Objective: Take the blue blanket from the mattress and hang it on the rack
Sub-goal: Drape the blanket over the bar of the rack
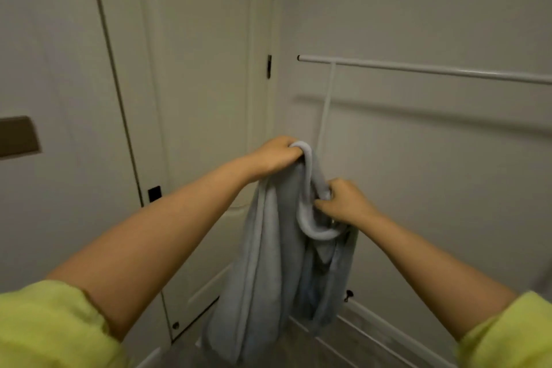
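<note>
The pale blue blanket (268,266) hangs in long folds from both my hands, down toward the floor. My left hand (276,155) grips its top edge, held higher. My right hand (343,203) clutches a bunched loop of the same edge, slightly lower and to the right. The white rack (418,69) stands against the right wall; its top bar runs above and to the right of my hands, with a thin upright post dropping behind the blanket. The blanket does not touch the bar. The mattress is out of view.
A closed white door (194,98) with black hinges fills the corner straight ahead. A white wall panel is at left, with a brown plate (18,137) on it. Grey wood floor (343,346) and a white baseboard show below. My sleeves are yellow-green.
</note>
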`<action>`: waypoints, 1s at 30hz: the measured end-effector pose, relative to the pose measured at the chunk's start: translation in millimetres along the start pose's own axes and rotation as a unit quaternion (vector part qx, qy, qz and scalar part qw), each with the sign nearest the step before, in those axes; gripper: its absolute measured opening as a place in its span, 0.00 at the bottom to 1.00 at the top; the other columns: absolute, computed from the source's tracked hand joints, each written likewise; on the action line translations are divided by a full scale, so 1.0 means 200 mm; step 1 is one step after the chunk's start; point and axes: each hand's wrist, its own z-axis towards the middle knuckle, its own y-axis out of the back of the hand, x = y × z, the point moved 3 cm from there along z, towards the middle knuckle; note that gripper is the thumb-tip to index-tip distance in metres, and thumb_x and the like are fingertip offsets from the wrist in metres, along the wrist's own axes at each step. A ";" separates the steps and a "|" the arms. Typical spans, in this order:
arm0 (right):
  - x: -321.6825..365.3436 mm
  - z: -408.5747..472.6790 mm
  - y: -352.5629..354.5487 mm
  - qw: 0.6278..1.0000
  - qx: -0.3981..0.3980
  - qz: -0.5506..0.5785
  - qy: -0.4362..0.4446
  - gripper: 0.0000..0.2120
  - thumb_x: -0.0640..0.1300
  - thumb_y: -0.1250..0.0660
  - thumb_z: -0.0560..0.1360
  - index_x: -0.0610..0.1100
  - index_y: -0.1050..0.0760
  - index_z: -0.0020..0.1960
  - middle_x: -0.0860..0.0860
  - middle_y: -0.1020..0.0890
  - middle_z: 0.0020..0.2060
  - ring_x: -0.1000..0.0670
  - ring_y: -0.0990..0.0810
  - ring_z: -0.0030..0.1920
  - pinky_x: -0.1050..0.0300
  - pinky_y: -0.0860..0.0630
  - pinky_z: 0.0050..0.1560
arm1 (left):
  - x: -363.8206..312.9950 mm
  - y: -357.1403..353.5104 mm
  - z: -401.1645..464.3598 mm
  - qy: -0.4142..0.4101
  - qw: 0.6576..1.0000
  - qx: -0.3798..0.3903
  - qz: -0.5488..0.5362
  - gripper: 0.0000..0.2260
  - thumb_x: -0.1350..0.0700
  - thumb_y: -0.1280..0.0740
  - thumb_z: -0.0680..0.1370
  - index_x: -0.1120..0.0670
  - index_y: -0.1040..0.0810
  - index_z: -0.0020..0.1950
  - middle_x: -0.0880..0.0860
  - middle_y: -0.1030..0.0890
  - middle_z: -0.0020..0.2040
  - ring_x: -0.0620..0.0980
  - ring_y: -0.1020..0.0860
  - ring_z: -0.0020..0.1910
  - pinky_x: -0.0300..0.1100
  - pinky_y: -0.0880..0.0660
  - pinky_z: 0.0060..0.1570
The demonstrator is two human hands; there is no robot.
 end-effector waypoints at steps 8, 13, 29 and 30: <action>-0.41 -0.12 0.86 0.960 -0.277 -0.038 0.034 0.10 0.39 0.39 0.69 0.40 0.31 0.29 0.43 0.26 0.26 0.40 0.26 0.33 0.49 0.30 0.36 | -0.09 -0.28 0.26 -0.010 0.964 0.067 0.258 0.09 0.58 0.37 0.74 0.58 0.19 0.46 0.64 0.18 0.48 0.62 0.20 0.48 0.43 0.31 0.41; -0.46 -0.19 1.19 0.927 -0.333 -0.145 0.090 0.07 0.40 0.41 0.71 0.41 0.26 0.35 0.45 0.22 0.32 0.41 0.24 0.36 0.50 0.29 0.38 | -0.20 -0.43 0.45 0.061 0.986 0.012 0.157 0.12 0.56 0.43 0.77 0.55 0.21 0.53 0.62 0.19 0.47 0.61 0.21 0.41 0.47 0.23 0.41; -0.93 -0.21 1.72 0.860 -0.411 -0.254 -0.164 0.07 0.38 0.44 0.76 0.39 0.32 0.53 0.31 0.23 0.43 0.31 0.23 0.41 0.39 0.23 0.40 | -0.86 -0.54 1.11 -0.212 0.928 -0.267 -0.153 0.15 0.57 0.42 0.78 0.62 0.32 0.63 0.67 0.24 0.61 0.67 0.25 0.57 0.55 0.27 0.55; -0.94 -0.20 1.74 0.859 -0.418 -0.250 -0.159 0.06 0.37 0.43 0.76 0.38 0.32 0.52 0.30 0.23 0.42 0.30 0.23 0.41 0.39 0.23 0.39 | -0.88 -0.52 1.15 -0.242 0.923 -0.269 -0.128 0.17 0.57 0.41 0.78 0.62 0.33 0.65 0.65 0.25 0.63 0.65 0.26 0.61 0.57 0.29 0.60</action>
